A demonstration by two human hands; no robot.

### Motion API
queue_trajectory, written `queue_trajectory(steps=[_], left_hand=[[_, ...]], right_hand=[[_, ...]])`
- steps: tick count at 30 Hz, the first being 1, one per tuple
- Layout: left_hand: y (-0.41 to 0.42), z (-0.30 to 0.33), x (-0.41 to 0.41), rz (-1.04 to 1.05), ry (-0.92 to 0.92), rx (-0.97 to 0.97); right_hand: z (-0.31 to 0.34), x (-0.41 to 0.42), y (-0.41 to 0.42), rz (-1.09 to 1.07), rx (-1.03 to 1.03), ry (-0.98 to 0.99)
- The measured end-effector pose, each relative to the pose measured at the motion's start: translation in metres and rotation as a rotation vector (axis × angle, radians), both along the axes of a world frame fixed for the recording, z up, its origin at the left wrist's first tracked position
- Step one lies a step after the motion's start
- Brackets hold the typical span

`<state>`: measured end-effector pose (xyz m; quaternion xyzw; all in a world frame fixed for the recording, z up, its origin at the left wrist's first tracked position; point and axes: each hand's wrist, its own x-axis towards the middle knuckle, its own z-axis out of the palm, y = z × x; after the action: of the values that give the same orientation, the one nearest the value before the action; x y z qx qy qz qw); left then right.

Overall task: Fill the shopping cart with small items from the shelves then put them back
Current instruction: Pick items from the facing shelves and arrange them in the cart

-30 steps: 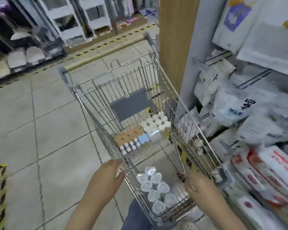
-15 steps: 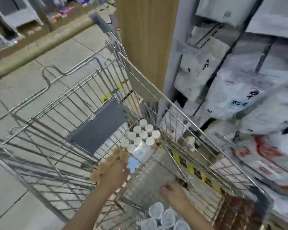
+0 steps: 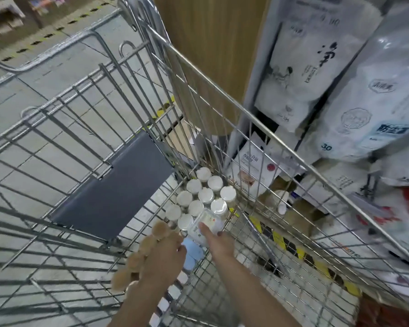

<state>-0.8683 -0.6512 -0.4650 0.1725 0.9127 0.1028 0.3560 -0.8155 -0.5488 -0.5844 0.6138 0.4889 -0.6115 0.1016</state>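
Down inside shopping cart [image 3: 222, 95], from left: grey panel [image 3: 113, 190], row of tan puffs [image 3: 147, 244] under left hand [image 3: 162, 260], fingers curled round them beside blue packs [image 3: 191, 252]. Right hand [image 3: 219, 240] pinching clear box [image 3: 206, 224], touching white-capped jars [image 3: 206, 194]. Farther right, beyond wire wall, white bags on shelves [image 3: 364, 109].

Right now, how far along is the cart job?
Filling looks done: white-capped jars, tan-capped items and a blue item sit in the cart. In hand: the right hand touches a clear box; the left hand rests on the tan-capped row. Left: returning everything to the shelves.
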Motion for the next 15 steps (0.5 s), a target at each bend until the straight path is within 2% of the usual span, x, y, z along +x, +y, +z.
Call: queue_trajectory(steps=[5,8,15], left_hand=[[0.002,0.001,-0.004,0.103,-0.055,0.030],[0.003,0.005,-0.002,0.152,-0.065,0.045],[0.031,-0.016,-0.012,0.024,0.011,-0.057]], right_hand=[[-0.006,0.002,-0.004,0.031,0.123,-0.051],[-0.007,0.010,-0.004,0.030,0.177,0.005],[0.001,0.046,0.015,-0.041,0.113,0.068]])
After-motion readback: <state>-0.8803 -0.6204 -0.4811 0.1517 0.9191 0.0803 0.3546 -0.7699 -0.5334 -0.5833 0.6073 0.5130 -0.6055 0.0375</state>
